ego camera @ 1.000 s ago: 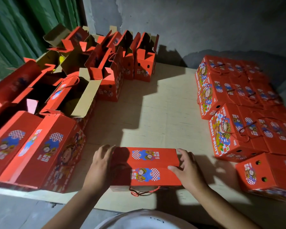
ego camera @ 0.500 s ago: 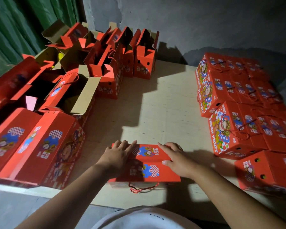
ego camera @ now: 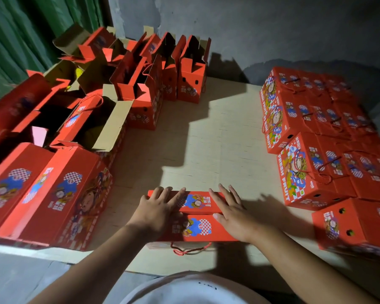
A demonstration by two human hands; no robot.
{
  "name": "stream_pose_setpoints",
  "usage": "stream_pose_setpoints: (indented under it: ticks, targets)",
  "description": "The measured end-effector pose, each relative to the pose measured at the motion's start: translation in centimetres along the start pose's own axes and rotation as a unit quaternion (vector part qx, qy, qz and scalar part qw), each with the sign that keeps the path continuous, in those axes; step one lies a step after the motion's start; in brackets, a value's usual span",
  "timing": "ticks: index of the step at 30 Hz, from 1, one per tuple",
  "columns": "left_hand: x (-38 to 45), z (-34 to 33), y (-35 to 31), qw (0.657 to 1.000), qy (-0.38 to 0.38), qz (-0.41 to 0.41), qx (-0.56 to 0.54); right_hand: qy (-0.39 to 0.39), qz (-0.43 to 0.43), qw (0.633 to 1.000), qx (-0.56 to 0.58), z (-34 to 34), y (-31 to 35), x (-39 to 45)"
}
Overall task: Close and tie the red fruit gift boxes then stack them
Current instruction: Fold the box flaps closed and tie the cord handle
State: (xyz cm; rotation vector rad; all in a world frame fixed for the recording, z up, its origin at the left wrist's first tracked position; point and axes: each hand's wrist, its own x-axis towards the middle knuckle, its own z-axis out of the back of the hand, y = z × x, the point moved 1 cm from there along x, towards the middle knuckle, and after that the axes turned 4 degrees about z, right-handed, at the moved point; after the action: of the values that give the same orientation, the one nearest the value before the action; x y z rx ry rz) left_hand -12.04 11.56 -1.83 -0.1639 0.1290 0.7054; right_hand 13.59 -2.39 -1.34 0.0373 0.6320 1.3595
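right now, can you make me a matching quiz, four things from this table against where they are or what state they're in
Things:
1. box under the hands
2. open boxes
3. finished boxes
4. red cord handle

Places or states:
a. standing along the far left, flaps up
b. hanging over the near side of the box being closed
c. packed in rows on the right of the table
d. top flaps pressed flat by the left hand and right hand

Pairs: 1-d, 2-a, 3-c, 4-b
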Motion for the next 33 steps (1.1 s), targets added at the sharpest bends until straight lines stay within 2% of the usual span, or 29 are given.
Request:
stream_pose_setpoints:
  ticks: [6,9,17,21,24,26,31,33]
  targets:
    - [0.4,0.9,0.9,0.997,0.043,-0.044,-0.042,0.010,-0.018,1.000,0.009,0.4,0.7,-0.1]
    - [0.0,0.5,1.1,0.997,0.029,-0.050,-0.053,0.009,-0.009,1.000,0.007,0.2,0.7,-0.6]
    - [-0.4,-1.5,0.3,0.998,-0.022,0.006,-0.064,-0.005,0.015,1.000,-0.020,-0.5,0.7,-1.1]
    - [-0.3,-1.7,0.1,0.996,-0.028,0.029,-0.080,-0.001,0.014,0.996,-0.087,-1.2,1.6,-1.8]
    - [-0.1,-1.6,-0.1,0.995,-0.030,0.045,-0.087,-0.087,0.036,0.978,-0.188,-3.7,2.8,-2.8]
    - [-0.1,-1.7,-0.1,0.994,-0.036,0.049,-0.090,-0.143,0.053,0.965,-0.212,-5.3,3.7,-3.5]
    - [-0.4,-1.9,0.4,0.988,-0.081,0.048,-0.123,-0.230,0.152,0.945,-0.176,-6.4,6.2,-2.6]
    - [-0.4,-2.2,0.6,0.979,-0.105,0.065,-0.165,-0.256,0.133,0.947,-0.142,-5.4,7.1,-1.4]
